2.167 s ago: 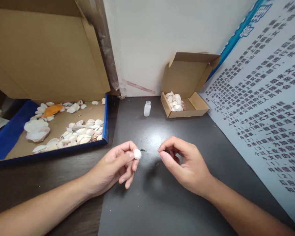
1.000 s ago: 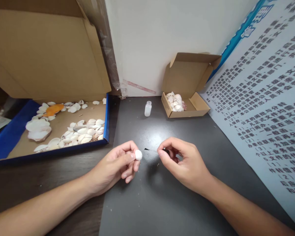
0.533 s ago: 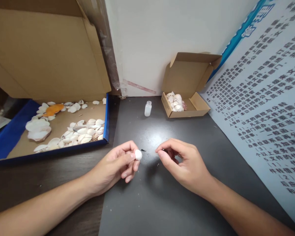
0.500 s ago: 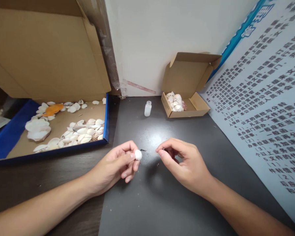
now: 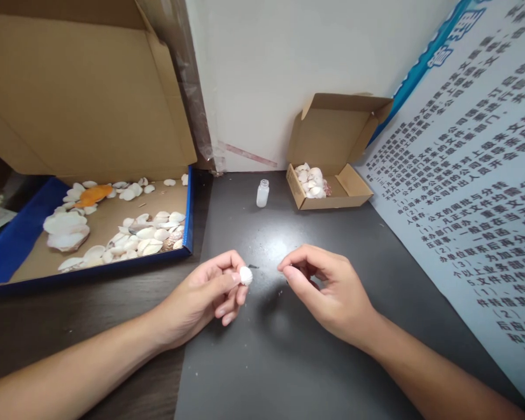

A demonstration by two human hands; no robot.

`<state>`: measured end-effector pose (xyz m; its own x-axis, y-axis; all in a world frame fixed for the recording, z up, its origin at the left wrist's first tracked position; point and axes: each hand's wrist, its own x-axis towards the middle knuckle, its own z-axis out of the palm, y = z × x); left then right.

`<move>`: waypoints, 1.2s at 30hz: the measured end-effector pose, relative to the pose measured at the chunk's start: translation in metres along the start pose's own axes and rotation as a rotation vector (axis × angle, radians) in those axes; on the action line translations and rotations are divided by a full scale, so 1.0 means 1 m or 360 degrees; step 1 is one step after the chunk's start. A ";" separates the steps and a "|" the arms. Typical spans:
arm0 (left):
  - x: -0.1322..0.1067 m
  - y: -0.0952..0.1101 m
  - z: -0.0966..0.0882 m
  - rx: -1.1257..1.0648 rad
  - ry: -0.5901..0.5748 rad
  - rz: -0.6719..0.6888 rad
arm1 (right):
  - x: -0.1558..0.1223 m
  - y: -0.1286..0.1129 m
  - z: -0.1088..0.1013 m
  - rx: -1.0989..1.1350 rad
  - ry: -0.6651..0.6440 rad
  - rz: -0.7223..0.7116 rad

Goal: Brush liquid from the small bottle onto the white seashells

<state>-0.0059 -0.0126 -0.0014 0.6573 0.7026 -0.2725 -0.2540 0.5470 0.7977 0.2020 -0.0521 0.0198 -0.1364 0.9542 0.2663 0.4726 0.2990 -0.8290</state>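
Note:
My left hand [image 5: 212,289] pinches a small white ribbed seashell [image 5: 245,276] between thumb and index finger, just above the dark grey mat. To its right hovers my right hand [image 5: 326,286], with thumb and forefinger brought together at the tips. If anything sits in that pinch, it is too small to make out. A gap separates this hand from the shell. Beyond both hands a small clear bottle [image 5: 262,194] with whitish contents stands upright on the mat, its mouth uncapped.
At left lies an opened blue-sided cardboard box [image 5: 188,216] holding many white shells and an orange piece [image 5: 94,195]. A smaller open carton [image 5: 328,203] with shells [image 5: 312,182] stands at the back right. A printed poster [image 5: 472,192] rises along the right. Small crumbs dot the mat [image 5: 245,379].
Both hands keep almost the same position. The ribs on the shell's face now show more clearly. The camera view has shifted very slightly.

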 end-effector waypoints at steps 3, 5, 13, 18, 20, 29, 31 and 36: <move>0.000 0.000 0.001 -0.0008 -0.0006 -0.0002 | 0.000 -0.001 0.000 0.0024 -0.0046 -0.0054; -0.001 0.000 0.000 -0.0003 -0.0009 -0.0008 | -0.001 -0.002 0.000 -0.0031 0.0008 -0.0053; -0.001 0.001 -0.001 -0.0003 -0.0013 -0.0002 | 0.000 -0.002 0.000 -0.0020 0.0067 -0.0024; 0.000 0.000 -0.001 0.0001 -0.0005 0.0002 | -0.001 -0.002 0.001 0.0032 -0.0028 -0.0027; 0.000 0.000 0.000 0.0008 0.0004 0.0002 | -0.001 -0.002 0.000 0.0014 0.0011 0.0000; -0.001 0.000 0.001 0.0025 0.0008 0.0004 | -0.001 -0.001 0.001 -0.0050 -0.0006 -0.0033; -0.001 0.000 0.001 0.0027 0.0001 0.0006 | -0.002 -0.001 0.001 0.0010 -0.0048 -0.0083; 0.000 -0.001 0.000 0.0022 0.0005 0.0002 | -0.003 -0.002 0.002 -0.0015 0.0016 -0.0018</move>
<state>-0.0058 -0.0131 -0.0016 0.6550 0.7046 -0.2730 -0.2452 0.5399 0.8053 0.1998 -0.0557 0.0201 -0.1332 0.9505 0.2807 0.4792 0.3097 -0.8212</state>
